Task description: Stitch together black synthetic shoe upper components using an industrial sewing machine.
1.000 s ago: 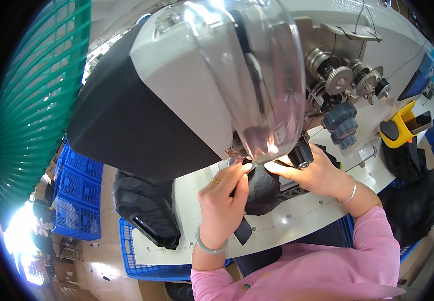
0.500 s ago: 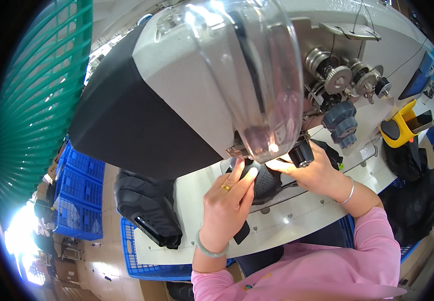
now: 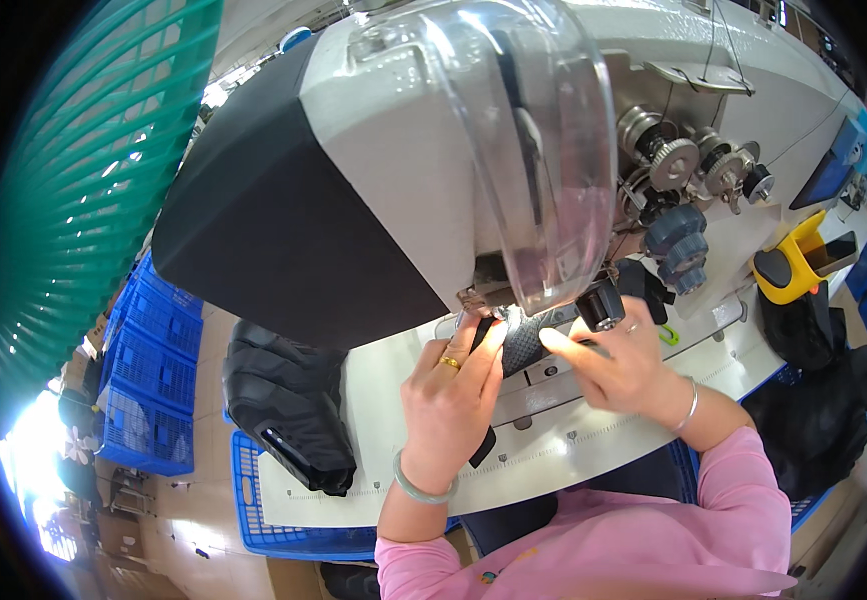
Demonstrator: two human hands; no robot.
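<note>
Under the head of a sewing machine (image 3: 408, 190) lies a dark textured fabric piece (image 3: 524, 346), partly covered by my fingers. My left hand (image 3: 453, 392) pinches its left edge with thumb and forefinger close to the needle area, which the machine hides. To the right, my right hand (image 3: 621, 362) is apart from the fabric, its forefinger stretched toward the piece and the other fingers bent and slightly blurred. Nothing shows in that hand. A black knob (image 3: 601, 306) of the machine hangs just above it.
Folded black goods (image 3: 288, 410) lie at the left of the white table (image 3: 393, 500), over a blue crate (image 3: 253, 500). A yellow holder (image 3: 793, 265) and dark goods (image 3: 813, 410) are at the right. A green fan guard (image 3: 103, 170) stands at far left, near stacked blue crates (image 3: 148, 400).
My right hand has drawn back from the fabric, with its fingers more apart. More of the plate beside the fabric shows. My left hand stays at the fabric; the whole view has shifted slightly.
</note>
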